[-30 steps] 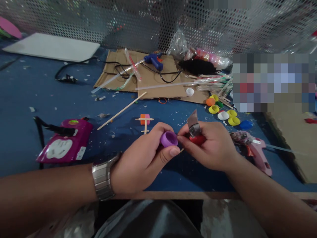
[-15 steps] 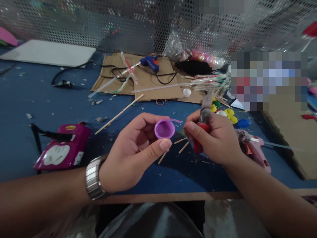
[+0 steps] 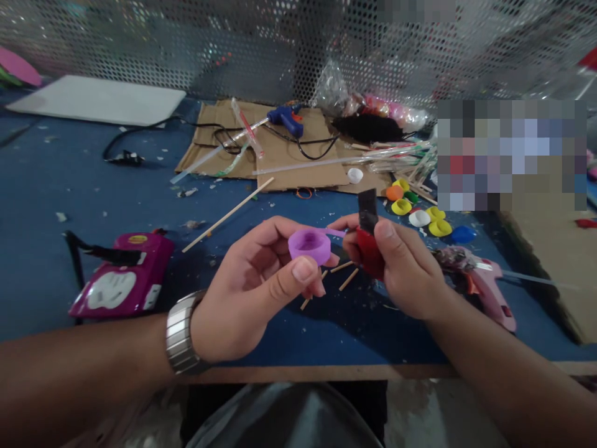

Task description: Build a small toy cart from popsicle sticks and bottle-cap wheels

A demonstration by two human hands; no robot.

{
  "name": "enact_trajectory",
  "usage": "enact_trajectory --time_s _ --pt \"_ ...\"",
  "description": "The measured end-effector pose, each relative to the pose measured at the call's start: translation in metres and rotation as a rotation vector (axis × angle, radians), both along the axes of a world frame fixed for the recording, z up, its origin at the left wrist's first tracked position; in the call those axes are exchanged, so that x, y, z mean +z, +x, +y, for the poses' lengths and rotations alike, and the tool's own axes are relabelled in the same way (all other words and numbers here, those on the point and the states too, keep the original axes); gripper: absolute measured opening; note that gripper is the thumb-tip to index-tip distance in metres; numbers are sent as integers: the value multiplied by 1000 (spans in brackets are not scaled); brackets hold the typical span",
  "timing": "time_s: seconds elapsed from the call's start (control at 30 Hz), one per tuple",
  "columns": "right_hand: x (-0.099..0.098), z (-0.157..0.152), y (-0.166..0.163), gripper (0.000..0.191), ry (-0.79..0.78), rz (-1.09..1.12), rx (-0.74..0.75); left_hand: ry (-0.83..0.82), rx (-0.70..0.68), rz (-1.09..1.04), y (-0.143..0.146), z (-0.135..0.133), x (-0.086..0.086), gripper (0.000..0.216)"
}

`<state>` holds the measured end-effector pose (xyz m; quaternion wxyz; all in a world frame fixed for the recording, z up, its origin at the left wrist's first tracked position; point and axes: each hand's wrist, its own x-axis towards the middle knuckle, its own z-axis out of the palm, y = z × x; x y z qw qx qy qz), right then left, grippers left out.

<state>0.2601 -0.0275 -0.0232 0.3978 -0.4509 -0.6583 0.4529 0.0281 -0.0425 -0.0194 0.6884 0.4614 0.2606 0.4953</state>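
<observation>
My left hand (image 3: 254,289) is closed around a purple bottle cap (image 3: 308,245), held open side up above the blue table. A thin purple strip (image 3: 334,232) sticks out from the cap's rim toward my right hand. My right hand (image 3: 396,264) grips a red-handled utility knife (image 3: 368,242) with its blade pointing up, and its fingertips pinch the end of the strip. Short wooden stick pieces (image 3: 347,274) lie on the table just below both hands.
A pink glue gun (image 3: 485,286) lies to the right, a magenta power strip (image 3: 121,277) to the left. Coloured bottle caps (image 3: 422,211) sit behind my right hand. Cardboard (image 3: 280,149) holds a blue glue gun (image 3: 289,117), cables and glue sticks. A long wooden skewer (image 3: 228,214) lies mid-table.
The cap tilted from facing me to open side up. My right hand turned the knife and moved in, pinching the purple strip at the cap's rim.
</observation>
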Motion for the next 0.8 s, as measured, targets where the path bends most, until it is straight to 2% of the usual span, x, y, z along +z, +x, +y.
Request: enact_trajectory --time_s 0.3,0.47,0.63,0.8 --pt "2 1 3 35 313 -173 37 44 62 12 0 -3 1 30" --pt "5 -3 5 27 497 -296 -10 53 79 -15 0 -3 0 29" --pt "11 3 4 29 681 -372 62 41 71 -13 2 -4 2 36" --pt "10 7 4 33 727 -410 97 37 113 1 4 -5 2 36"
